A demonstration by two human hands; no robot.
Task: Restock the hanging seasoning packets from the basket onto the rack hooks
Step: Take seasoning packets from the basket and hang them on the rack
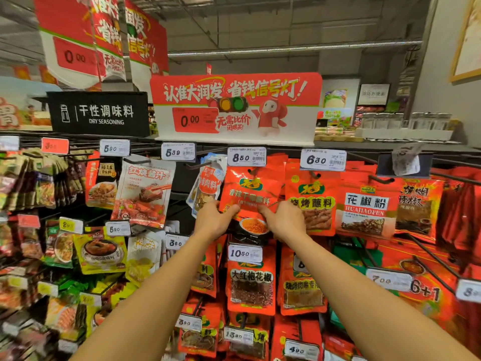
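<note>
A flat, glossy red seasoning packet [251, 196] hangs directly below the white 8.50 price tag [246, 156], its top at a thin black wire hook [256, 170]. The left hand [217, 218] holds its lower left edge, fingers curled on the crinkled film; the right hand [283, 220] pinches the lower right edge. Right of the tag hangs another red pouch [312, 201].

The red plastic seasoning packet [251, 194] has a green logo and pale letters (an orange food picture sits low on it). The flat red-and-white cardboard sign [235, 108] shows yellow-white letters. The black hanging aisle board [98, 113] carries white writing.
</note>
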